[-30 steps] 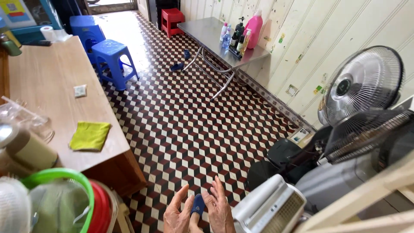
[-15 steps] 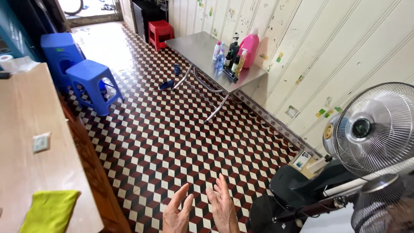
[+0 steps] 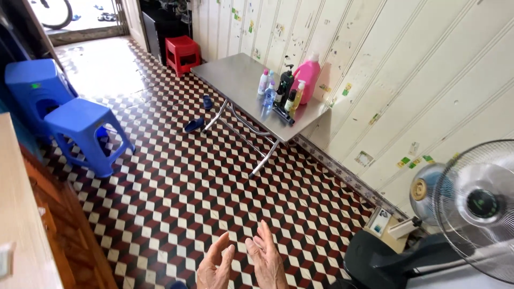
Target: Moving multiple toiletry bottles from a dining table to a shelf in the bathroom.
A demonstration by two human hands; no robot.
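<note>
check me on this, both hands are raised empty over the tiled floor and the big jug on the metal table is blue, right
Not quite: the big jug on the metal table is pink, as the head view shows. Otherwise correct: the left hand and right hand are raised empty over the tiled floor.

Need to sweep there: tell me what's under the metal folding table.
Under the metal table show its crossed legs and patterned tiled floor, with two blue slippers beside it. The tabletop hides the floor along the wall.

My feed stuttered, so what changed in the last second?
The small dark-blue object seen between the palms a second ago no longer shows. The left hand and right hand stay raised, open, palms facing. The view swung right; the steel folding table is unmoved.
</note>
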